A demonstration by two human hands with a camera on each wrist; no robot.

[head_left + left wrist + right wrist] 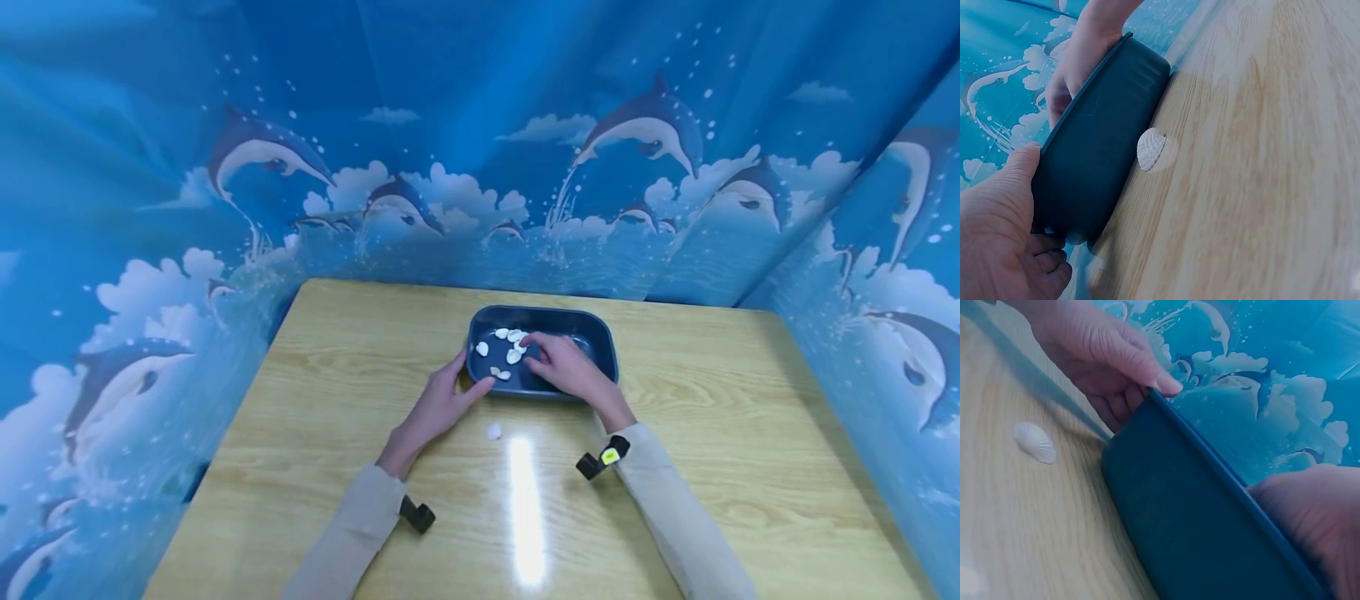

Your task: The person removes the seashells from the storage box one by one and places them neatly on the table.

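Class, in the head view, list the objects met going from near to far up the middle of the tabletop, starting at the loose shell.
Loose white shell → dark tray → dolphin-print backdrop.

Tray (592, 337) lies on table (712, 433); shells (513, 356) in its left half; lone shell (493, 431) lies on table before tray; curtain (480, 100) hangs behind table.

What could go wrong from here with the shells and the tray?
The ribbed white seashell on the wooden table, just in front of the dark blue tray, might be overlooked or knocked aside.
The right hand is in among the loose seashells inside, so it could scatter them.
The left hand grips the tray at its near left corner, so a hard push elsewhere might swivel it.
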